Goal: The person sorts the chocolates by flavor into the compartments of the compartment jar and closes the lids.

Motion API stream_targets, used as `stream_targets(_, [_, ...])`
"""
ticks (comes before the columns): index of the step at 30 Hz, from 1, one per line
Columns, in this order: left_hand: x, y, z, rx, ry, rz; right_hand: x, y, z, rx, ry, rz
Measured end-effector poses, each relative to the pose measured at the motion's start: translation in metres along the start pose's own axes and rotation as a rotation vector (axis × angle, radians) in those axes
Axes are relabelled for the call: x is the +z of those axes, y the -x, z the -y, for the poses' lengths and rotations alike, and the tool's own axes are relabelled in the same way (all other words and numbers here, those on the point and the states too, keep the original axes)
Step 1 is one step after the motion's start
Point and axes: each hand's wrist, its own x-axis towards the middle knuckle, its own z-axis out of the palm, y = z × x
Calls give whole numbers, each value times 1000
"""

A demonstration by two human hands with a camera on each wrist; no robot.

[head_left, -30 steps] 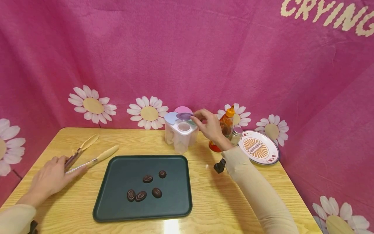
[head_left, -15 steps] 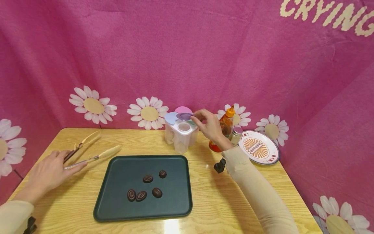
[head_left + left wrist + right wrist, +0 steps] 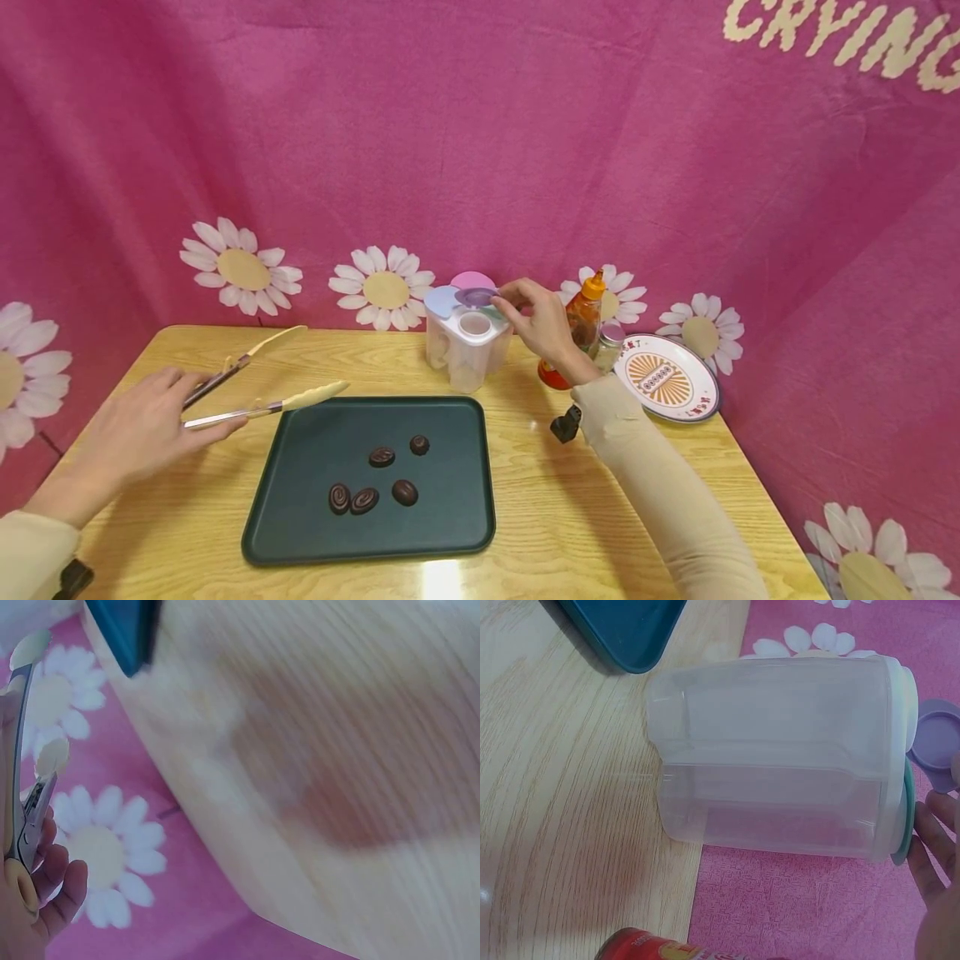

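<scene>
My left hand (image 3: 138, 425) grips a pair of tongs (image 3: 234, 415) with cream tips, raised above the table. Its two arms stand spread apart, the nearer tip over the tray's back left edge. The fingers of my right hand (image 3: 536, 321) hold the raised purple lid (image 3: 476, 297) of a clear plastic storage container (image 3: 780, 750). Below that lid a round opening (image 3: 475, 324) shows in the container's top. Blue, pink and green lids (image 3: 904, 817) cover other parts. On the dark green tray (image 3: 292, 467) lie several dark brown swirl-patterned chocolates (image 3: 364, 501).
Behind my right wrist stands an orange-capped squeeze bottle (image 3: 585, 312), with a small jar (image 3: 609, 346) beside it. A patterned plate (image 3: 693, 392) leans at the table's right edge against the pink daisy-printed cloth (image 3: 480, 167). The wooden table (image 3: 555, 517) spreads around the tray.
My left hand has lifted the tongs and carried them right, toward the tray. My right hand and the purple lid have stayed in place.
</scene>
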Motion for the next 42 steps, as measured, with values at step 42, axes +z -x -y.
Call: stream_targets(42, [10,-1,-111,327,-6,166,-1,0,1,-12,2,-9])
